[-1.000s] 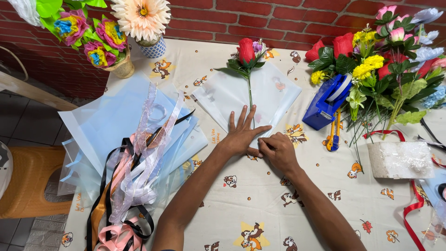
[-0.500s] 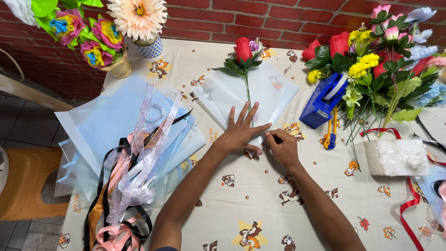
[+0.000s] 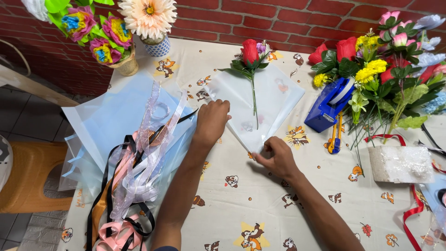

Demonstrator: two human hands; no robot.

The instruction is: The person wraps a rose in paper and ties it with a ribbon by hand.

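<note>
While the left hand [image 3: 211,122] lies flat, fingers closed, on the translucent white wrapping sheet [image 3: 274,100] and the right hand [image 3: 275,158] pinches its lower corner, the red artificial rose [image 3: 250,52] lies centred (wrap unfolded) on the bench [image 3: 260,204].

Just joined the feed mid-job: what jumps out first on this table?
At the centre, a red artificial rose lies on a translucent white wrapping sheet, with the left hand on the sheet's left edge and the right hand pinching its bottom corner. A heap of mixed artificial flowers fills the far right, beside a blue tape dispenser; tangled ribbons lie left.
</note>
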